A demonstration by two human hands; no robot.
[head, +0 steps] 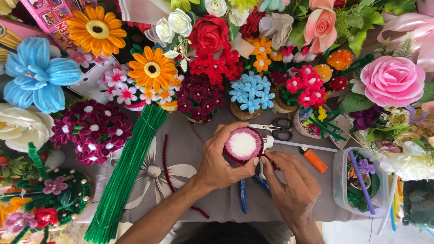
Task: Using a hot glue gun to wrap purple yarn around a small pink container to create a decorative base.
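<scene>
Your left hand (220, 161) curls around one small round piece (243, 144), a white foam-like disc wrapped in a dark maroon fuzzy band, gripping it by its side with fingers bent close and the thumb under its lower edge. It sits above the grey cloth (190, 149), just in front of the scissors. Your right hand (289, 180) pinches the band at the piece's right edge, thumb and forefinger closed together on it; the other fingers are loosely folded.

On the cloth you have one pair of scissors (276, 128), one orange lighter (314, 159), one long white rod (298, 145) running right from the piece, and two blue-handled tools (243, 195) partly under your hands. One loose maroon pipe cleaner (167, 167) lies to the left, beside one thick bundle of green pipe cleaners (129, 171). One clear plastic tub (357, 180) stands at the right. Two orange daisies (152, 68) show among the flowers behind.
</scene>
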